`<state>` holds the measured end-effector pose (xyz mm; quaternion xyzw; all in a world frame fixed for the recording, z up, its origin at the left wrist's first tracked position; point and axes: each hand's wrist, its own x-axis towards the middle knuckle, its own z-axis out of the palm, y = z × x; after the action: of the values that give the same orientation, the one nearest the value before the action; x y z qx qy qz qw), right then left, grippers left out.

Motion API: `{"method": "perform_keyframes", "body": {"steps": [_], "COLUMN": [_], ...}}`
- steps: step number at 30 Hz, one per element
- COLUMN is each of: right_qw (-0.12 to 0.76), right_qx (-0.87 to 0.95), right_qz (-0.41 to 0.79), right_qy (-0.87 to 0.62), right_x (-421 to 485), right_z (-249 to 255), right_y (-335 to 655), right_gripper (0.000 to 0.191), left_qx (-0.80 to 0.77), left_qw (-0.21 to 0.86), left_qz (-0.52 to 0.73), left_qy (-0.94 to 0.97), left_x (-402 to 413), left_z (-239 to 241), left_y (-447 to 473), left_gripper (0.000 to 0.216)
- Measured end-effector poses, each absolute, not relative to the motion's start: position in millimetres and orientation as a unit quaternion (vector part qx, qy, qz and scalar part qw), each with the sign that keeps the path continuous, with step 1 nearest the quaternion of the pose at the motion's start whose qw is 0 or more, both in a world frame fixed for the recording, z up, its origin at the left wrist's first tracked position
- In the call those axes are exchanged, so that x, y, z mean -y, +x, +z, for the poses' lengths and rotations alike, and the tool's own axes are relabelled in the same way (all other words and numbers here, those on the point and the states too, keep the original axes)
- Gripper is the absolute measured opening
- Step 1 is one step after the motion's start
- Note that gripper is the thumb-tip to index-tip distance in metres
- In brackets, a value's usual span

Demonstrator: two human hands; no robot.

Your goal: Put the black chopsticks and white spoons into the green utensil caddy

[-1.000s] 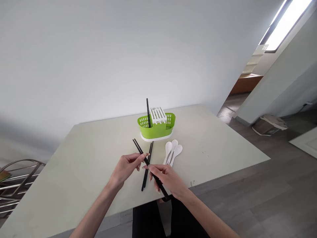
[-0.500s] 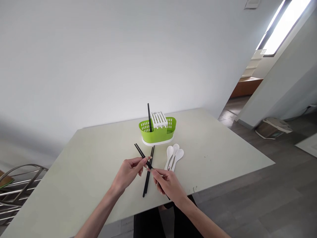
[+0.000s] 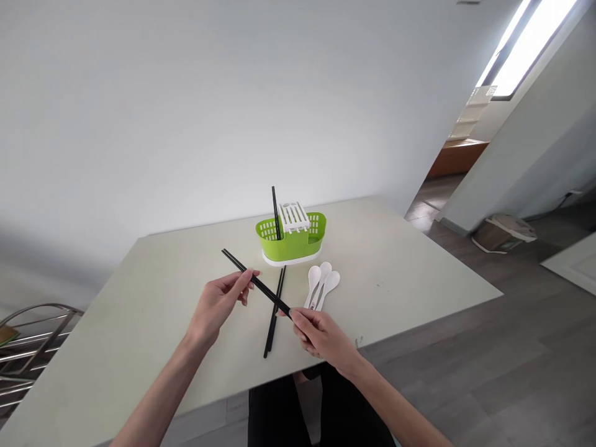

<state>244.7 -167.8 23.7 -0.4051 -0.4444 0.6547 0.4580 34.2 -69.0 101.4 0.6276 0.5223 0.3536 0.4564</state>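
Note:
A pair of black chopsticks (image 3: 266, 290) is held slantwise above the table by both hands. My left hand (image 3: 223, 302) pinches it near the middle, towards the upper left end. My right hand (image 3: 321, 332) is closed round the lower right end. Below them, another black pair of chopsticks (image 3: 271, 329) lies on the table, partly crossed by the held pair. Beside my right hand lie three white spoons (image 3: 321, 282), their handles partly hidden by it. Behind stands a green cutlery basket (image 3: 291, 247) with a white slotted rack (image 3: 294, 217); black chopsticks (image 3: 275, 211) stand upright in its left compartment.
The pale table (image 3: 177, 279) meets a white wall at the back. A metal-framed chair or rack (image 3: 32, 347) stands at the left. On the grey floor at the right is a bin-like box (image 3: 503, 233).
My left hand has moved left, away from my right hand, and the held chopsticks now extend farther up and left. The view has shifted slightly.

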Motion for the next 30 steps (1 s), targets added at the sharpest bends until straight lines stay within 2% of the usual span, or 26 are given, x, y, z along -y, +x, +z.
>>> {"method": "perform_keyframes", "body": {"steps": [17, 23, 30], "right_qw": [0.500, 0.508, 0.502], "right_qx": [0.495, 0.488, 0.493], "right_qz": [0.554, 0.568, 0.575], "right_qy": [-0.445, -0.426, -0.417], "right_x": [179, 192, 208], "right_z": [25, 34, 36], "right_y": [244, 248, 254], "right_gripper": [0.058, 0.057, 0.063], "left_qx": [-0.510, -0.490, -0.475], "left_qw": [0.465, 0.474, 0.434], "left_qz": [0.361, 0.371, 0.400], "left_qy": [0.627, 0.630, 0.652], "left_x": [82, 91, 102], "left_z": [115, 119, 139], "left_y": [41, 44, 47], "left_gripper": [0.046, 0.047, 0.047]}}
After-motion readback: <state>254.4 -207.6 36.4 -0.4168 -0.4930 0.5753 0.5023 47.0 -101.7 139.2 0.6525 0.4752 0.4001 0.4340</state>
